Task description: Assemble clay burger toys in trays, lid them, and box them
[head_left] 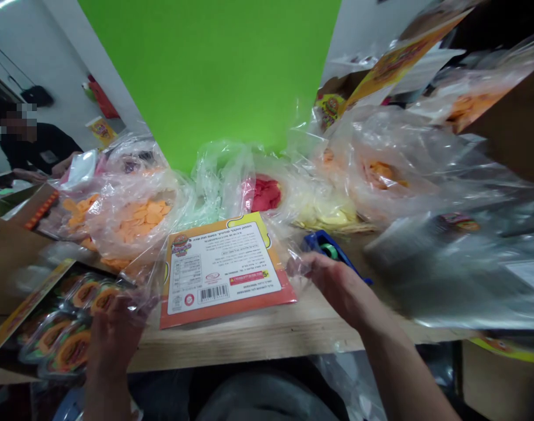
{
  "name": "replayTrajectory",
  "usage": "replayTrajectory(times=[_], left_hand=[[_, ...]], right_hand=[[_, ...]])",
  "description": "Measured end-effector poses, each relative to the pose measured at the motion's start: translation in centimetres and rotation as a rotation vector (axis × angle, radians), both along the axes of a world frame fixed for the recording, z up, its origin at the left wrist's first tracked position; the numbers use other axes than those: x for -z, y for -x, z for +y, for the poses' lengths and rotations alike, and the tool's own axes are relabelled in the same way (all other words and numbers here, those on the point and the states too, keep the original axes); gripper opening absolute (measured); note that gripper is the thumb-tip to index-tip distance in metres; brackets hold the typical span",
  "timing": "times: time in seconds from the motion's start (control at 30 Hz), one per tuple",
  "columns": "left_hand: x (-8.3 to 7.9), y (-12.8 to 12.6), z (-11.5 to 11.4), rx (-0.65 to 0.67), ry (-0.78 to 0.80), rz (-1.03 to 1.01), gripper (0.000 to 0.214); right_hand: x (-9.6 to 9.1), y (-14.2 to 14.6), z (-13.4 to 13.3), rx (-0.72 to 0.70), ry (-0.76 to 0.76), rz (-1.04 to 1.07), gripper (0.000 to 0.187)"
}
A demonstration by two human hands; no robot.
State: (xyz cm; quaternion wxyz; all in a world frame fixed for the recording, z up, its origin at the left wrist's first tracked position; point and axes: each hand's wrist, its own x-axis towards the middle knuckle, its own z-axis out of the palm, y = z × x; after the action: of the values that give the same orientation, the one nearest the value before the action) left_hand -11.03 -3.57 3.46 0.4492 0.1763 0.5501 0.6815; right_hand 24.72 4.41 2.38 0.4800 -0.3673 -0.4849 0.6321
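Note:
A flat printed card or pack (223,263) with a white label, barcode and orange-red border lies on the table between my hands. At its right edge, my right hand (334,283) is closed, with clear plastic film (295,266) pinched at the fingertips. My left hand (113,330) is left of the pack, its fingers curled at crumpled clear plastic (146,292); blur hides part of this grip. Beside and behind that hand is a dark tray of clear cups (69,339) with burger-like orange contents. A blue tape dispenser (321,241) with a green roll stands just beyond my right hand.
Open plastic bags hold orange pieces (146,216), red pieces (265,194) and pale yellow pieces (330,213) along the back. A green panel (218,76) rises behind them. Clear plastic sleeves (472,269) lie right. Another person (38,143) sits at far left.

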Motion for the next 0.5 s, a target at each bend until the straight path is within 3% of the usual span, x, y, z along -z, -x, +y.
replayTrajectory(times=[0.1, 0.23, 0.37, 0.5], left_hand=[[-2.3, 0.8, 0.2, 0.050, 0.093, 0.267, 0.066], [-4.6, 0.5, 0.8, -0.018, 0.166, 0.526, 0.039], [-3.8, 0.8, 1.2, -0.041, -0.021, 0.287, 0.027], [-1.5, 1.7, 1.2, 0.035, -0.124, 0.084, 0.026]], right_hand=[[-2.4, -0.1, 1.6, 0.047, 0.024, -0.138, 0.035], [-3.2, 0.1, 2.7, 0.048, 0.068, 0.101, 0.027], [-1.3, 0.6, 2.6, 0.139, 0.258, 0.428, 0.023], [0.2, 0.7, 2.1, 0.195, 0.362, 0.454, 0.034]])
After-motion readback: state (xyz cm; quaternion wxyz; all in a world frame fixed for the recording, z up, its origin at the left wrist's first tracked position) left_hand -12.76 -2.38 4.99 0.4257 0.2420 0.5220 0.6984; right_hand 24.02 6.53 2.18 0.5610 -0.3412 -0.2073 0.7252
